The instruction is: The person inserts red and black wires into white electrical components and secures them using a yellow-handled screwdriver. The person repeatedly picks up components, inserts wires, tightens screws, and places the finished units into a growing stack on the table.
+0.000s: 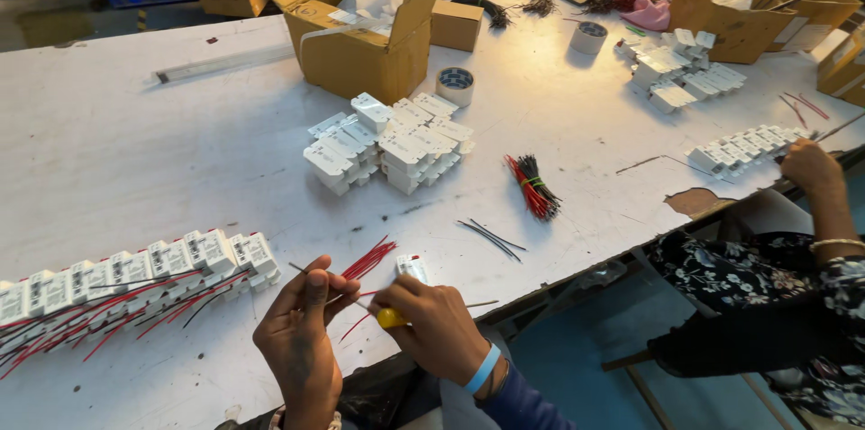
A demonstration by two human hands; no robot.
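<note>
Her left hand (302,322) pinches a thin wire (311,273). The right hand (432,322) grips a yellow-handled screwdriver (389,317) (just below the small white block (413,267)).

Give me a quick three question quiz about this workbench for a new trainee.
1. True or false: the right hand holds a tool with a yellow handle.
2. Which colours are the wires in the tied bundle mid-table? A) blue and green B) red and black C) all white
3. Fill in: the row of white blocks at the table's left has ____ wires coming out.

Key: 1 true; 2 B; 3 red. The left hand pinches a thin wire.
</note>
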